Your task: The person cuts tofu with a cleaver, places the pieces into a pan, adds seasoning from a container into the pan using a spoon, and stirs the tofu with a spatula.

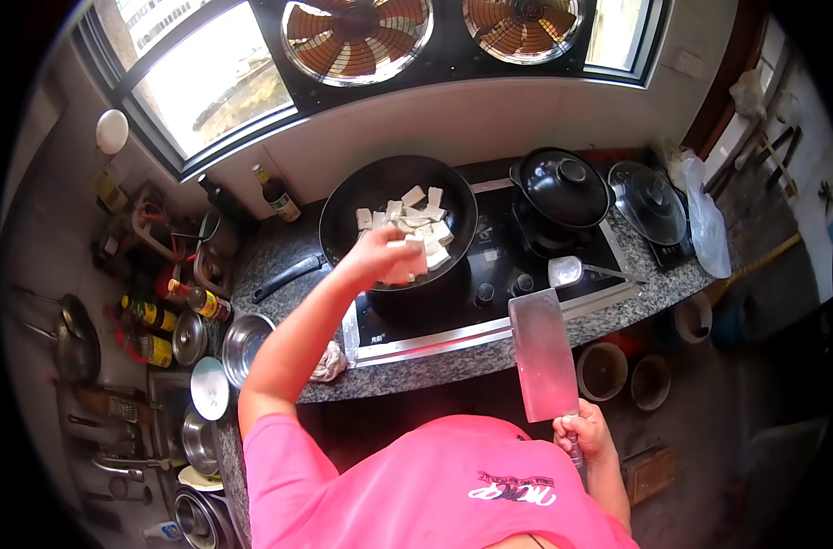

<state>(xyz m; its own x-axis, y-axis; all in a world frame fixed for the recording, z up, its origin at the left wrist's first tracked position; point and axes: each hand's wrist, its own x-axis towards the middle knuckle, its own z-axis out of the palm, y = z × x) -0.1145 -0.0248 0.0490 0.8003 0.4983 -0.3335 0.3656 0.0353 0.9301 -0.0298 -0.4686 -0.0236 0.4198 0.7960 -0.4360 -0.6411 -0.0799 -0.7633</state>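
From where I stand, the broad black wok (341, 212) worries me most: neither hand is on its handle (288, 278), so a nudge from the reaching forearm could swing it and spill the white blocks (414, 197) heaped inside. Next comes the cleaver (544, 352), raised in front of the body; the right hand (589, 432) has its fingers wrapped firmly round the grip, but a careless turn (all eyes being on the wok, I suspect) might bring that blade against the ladle (566, 272) or the pink shirt. Smallest is the pale slab (407, 263) at the left hand (377, 255), low over the wok's near side; the fingers are bent against it, though I can't tell whether they pinch it or are letting go. Soft and slippery, as I'd judge it, it could break or slide over the rim. The speckled stone counter (416, 383) curves round a black glass cooktop (486, 252), with a lidded pot (558, 197) on the right. Beyond are a bright window (210, 101), a caged fan (357, 41) and a dark bottle (277, 198) by the wall.
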